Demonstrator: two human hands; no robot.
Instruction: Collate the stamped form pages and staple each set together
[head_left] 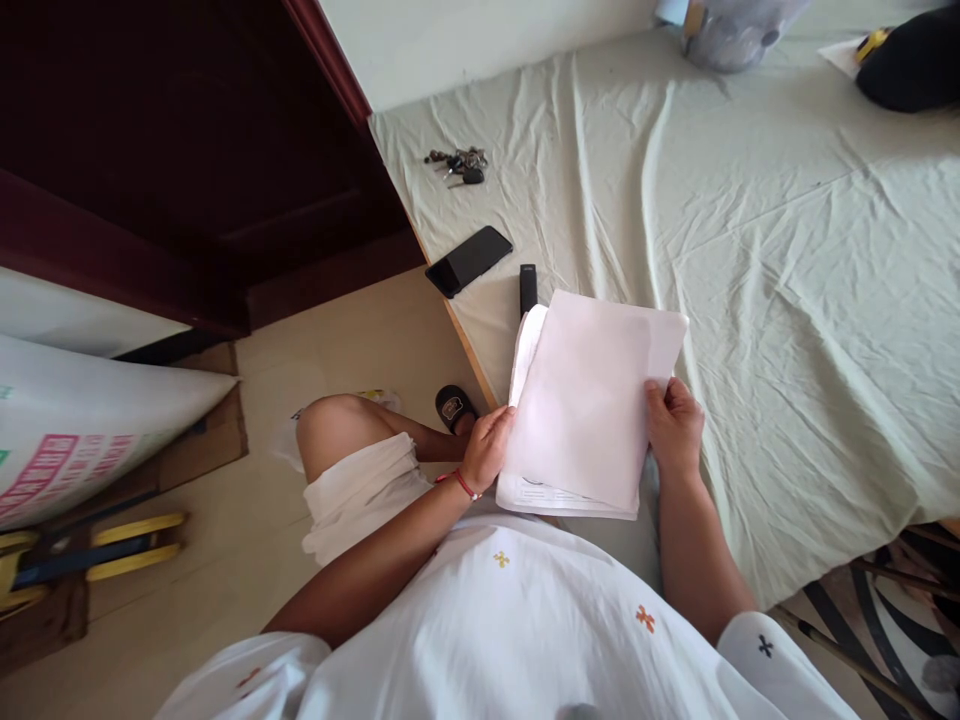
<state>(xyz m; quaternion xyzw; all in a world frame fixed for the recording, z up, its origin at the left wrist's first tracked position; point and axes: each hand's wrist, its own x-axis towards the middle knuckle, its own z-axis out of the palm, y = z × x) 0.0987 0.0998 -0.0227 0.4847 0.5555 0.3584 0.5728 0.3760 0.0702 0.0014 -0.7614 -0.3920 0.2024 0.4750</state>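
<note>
Keys (459, 164) lie in the upper middle of the frame on the pale green bed sheet (787, 250), near the edge of the bed. Lower, a black phone (469, 260) lies slanted at the bed edge, and just beside it a small black remote (528, 288) stands almost touching the top corner of the paper stack. In the upper right corner are a grey bag (731, 35) and a black object (911, 65), well apart from the hands. On the floor at the left are a printed sack (82, 430), cardboard and a yellow tool (112, 545); a sandal (452, 407) shows below the bed edge.

Nothing lies between the hands and the stack of papers (589, 400). The stack is in the middle of the frame, over the near edge of the bed. Its long axis runs from lower left to upper right, slightly tilted, with the top edge pointing toward the bed.

The left hand (487, 448) closes its grip on the lower left edge of the stack, fingers curled on the side. The right hand (675, 425) holds the right edge, thumb on top of the upper sheet. The stack lies between both hands.
</note>
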